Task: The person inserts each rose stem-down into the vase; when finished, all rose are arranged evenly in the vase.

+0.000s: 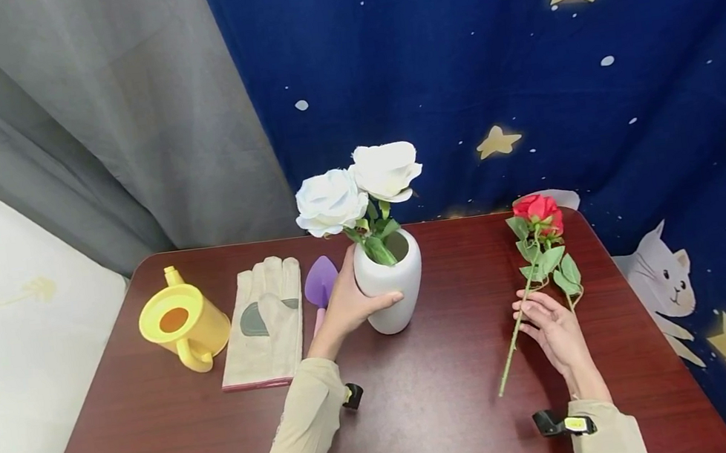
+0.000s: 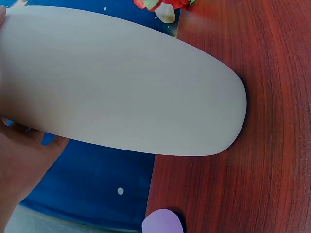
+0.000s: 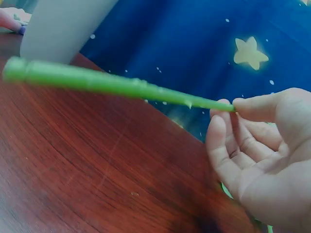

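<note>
A white vase [image 1: 397,293] stands on the table with two white roses [image 1: 332,201] leaning out of its mouth. My left hand [image 1: 349,304] grips its left side, the thumb across the front and the fingers partly hidden behind; the left wrist view shows the smooth vase wall [image 2: 131,87] up close. To the right, my right hand [image 1: 555,332] pinches the green stem of a red rose [image 1: 539,215] between thumb and fingers. The bloom points away, while the stem's cut end [image 3: 17,70] reaches toward the vase in the right wrist view.
A purple trowel [image 1: 321,282] lies just left of the vase, partly behind the left hand. Beside it are beige work gloves [image 1: 270,327] and a yellow watering can [image 1: 188,321]. Curtains [image 1: 441,83] hang behind the brown table [image 1: 449,396].
</note>
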Available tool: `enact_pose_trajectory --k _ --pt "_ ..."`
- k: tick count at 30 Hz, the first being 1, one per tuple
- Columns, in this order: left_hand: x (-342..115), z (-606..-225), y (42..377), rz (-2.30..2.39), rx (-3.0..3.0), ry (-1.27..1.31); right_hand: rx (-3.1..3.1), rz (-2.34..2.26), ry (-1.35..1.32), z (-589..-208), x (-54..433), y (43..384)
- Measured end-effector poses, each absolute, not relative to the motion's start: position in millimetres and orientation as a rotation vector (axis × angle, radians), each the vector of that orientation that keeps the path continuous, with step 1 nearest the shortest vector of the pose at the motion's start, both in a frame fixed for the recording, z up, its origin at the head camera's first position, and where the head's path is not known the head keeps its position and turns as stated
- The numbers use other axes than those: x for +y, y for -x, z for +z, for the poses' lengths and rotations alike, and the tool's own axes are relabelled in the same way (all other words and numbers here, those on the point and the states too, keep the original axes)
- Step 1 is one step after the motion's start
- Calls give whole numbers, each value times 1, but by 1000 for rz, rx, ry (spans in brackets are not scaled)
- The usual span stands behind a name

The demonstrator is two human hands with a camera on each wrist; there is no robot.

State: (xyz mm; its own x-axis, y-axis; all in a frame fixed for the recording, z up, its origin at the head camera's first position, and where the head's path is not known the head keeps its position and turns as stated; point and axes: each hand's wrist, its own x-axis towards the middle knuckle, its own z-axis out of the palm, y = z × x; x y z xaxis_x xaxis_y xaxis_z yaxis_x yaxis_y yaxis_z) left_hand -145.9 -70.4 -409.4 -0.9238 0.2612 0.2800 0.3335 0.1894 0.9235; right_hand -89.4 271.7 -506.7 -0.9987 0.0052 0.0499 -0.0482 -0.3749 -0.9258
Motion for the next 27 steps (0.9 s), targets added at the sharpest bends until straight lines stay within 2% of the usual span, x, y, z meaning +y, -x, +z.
enact_pose_trajectory --k 6,17,27 --pt "-70 -409 146 -1868 -2380 590 -1588 2599 -77 -503 267 89" --pt "-71 -409 145 -1873 -2378 586 -1464 2655 59 -504 258 86" --pt "-71 -411 146 -1856 -2383 588 -1218 2746 -37 -502 252 85"
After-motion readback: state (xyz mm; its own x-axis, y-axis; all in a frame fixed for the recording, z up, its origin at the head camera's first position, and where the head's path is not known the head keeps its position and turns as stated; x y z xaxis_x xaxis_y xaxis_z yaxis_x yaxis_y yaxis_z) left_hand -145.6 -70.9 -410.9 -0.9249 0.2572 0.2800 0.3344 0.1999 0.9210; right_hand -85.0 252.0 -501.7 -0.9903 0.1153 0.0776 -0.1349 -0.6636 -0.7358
